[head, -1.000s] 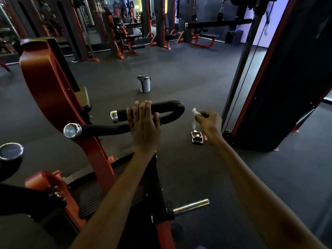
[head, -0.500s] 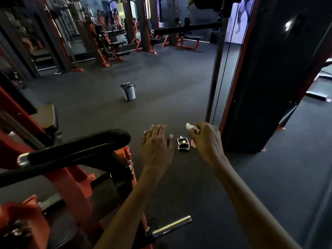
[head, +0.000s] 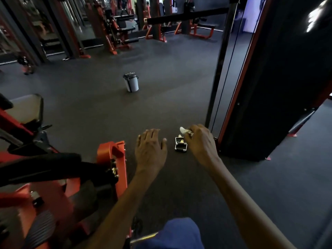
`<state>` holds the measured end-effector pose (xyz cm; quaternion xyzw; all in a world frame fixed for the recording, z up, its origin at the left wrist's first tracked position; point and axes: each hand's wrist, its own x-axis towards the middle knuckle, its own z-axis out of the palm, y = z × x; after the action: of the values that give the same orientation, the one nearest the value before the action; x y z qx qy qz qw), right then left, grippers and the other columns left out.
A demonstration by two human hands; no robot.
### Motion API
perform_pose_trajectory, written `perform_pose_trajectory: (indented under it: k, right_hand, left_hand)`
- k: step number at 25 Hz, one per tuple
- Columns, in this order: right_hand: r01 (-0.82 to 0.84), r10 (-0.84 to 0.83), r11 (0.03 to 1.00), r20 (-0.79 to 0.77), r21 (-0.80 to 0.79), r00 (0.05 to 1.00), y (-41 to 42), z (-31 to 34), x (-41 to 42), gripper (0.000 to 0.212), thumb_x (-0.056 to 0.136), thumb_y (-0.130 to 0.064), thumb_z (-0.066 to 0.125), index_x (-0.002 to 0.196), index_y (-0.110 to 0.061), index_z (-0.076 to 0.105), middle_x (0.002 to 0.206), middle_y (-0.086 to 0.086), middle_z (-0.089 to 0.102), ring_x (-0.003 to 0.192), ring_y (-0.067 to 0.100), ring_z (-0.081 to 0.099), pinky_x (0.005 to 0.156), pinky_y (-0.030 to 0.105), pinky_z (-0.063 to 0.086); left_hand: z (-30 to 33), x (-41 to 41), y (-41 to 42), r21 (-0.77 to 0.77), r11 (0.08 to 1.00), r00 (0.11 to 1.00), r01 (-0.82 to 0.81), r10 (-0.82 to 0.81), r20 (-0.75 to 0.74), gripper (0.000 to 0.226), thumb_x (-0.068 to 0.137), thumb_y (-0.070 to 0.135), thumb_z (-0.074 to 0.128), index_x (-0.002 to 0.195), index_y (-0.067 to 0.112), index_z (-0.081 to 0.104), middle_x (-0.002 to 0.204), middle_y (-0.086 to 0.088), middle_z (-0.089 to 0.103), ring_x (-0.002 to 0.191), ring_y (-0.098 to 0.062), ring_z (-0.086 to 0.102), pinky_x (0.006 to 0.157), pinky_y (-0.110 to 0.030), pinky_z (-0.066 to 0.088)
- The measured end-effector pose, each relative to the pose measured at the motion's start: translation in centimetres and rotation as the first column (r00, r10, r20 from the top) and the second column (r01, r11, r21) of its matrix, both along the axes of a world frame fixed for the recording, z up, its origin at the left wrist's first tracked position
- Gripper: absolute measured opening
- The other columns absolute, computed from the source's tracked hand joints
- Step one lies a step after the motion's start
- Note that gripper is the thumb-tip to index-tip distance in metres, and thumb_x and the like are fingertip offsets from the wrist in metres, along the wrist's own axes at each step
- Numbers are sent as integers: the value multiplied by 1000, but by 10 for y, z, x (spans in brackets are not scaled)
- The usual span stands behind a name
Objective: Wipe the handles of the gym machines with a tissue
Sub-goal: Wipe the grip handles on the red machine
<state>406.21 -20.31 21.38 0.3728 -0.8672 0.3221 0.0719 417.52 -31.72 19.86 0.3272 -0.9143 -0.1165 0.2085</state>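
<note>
Reaching forward over the floor, left hand (head: 150, 151) is held flat with fingers loose, holding nothing; tissue (head: 183, 130) is pinched in right hand (head: 201, 142). Cable handles (head: 180, 145) lie just beyond — each grip likely best steadied with the free hand, then wrapped and wiped end to end. Bin (head: 131, 82) stands farther off.

Your right hand (head: 201, 142) pinches a soft white paper tissue (head: 183, 130). On the matt, finely grained rubber floor (head: 161, 69) lies a cable handle (head: 181, 145) with a shiny metal frame. Near left, the machine (head: 111, 155) has glossy orange painted steel and a matt black padded handle (head: 45, 164).
</note>
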Motion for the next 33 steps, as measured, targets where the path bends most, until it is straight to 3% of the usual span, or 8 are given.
perform_pose_trajectory:
  k: [5,12,18,25,28,33]
  right_hand:
    - [-104,103,994,31,44,994,-67,-5,-99,18,93,-27,53,86,-12,61,79,2,57,62,11,50,48,20,27]
    - [-290,290,955,4,68,957,-205,7,-223,34,92,-34,50,74,-6,57,74,11,59,67,26,56,56,27,31]
    - [-540,537,842,101,10,838,-347,-2,-251,29,89,-26,53,74,-3,61,74,12,60,70,27,58,56,28,33]
    - [-840,836,543,91,1,541,-517,7,-215,30,90,-28,55,74,-4,60,76,12,62,75,30,59,54,29,32]
    - [-926,920,378,107,3,376,-580,14,-192,24,87,-23,56,83,-2,66,84,16,66,80,32,61,61,33,42]
    - [-990,989,126,81,-58,122,-675,21,-125,15,87,-12,57,89,0,66,80,10,63,71,24,58,56,25,33]
  left_hand:
    - [-16,-86,-56,44,994,995,-102,101,22,46,100,36,43,141,15,43,143,-5,47,135,-18,38,115,-36,24]
    - [-9,-194,-161,116,938,943,-325,332,-39,44,100,33,44,139,12,45,142,-9,48,132,-23,41,113,-39,25]
    - [-5,-211,-259,99,843,841,-529,536,-74,44,98,30,49,138,13,47,141,-8,49,132,-23,41,113,-37,22]
    - [-13,-178,-384,0,529,527,-849,846,-88,44,95,29,52,136,11,51,139,-10,52,132,-26,42,112,-41,27]
    - [-17,-156,-415,11,377,373,-926,920,-119,43,93,28,57,131,9,54,134,-12,55,128,-28,46,109,-43,32]
    - [-12,-100,-474,-11,127,126,-992,973,-193,40,92,25,58,128,8,56,132,-12,57,127,-31,47,108,-47,33]
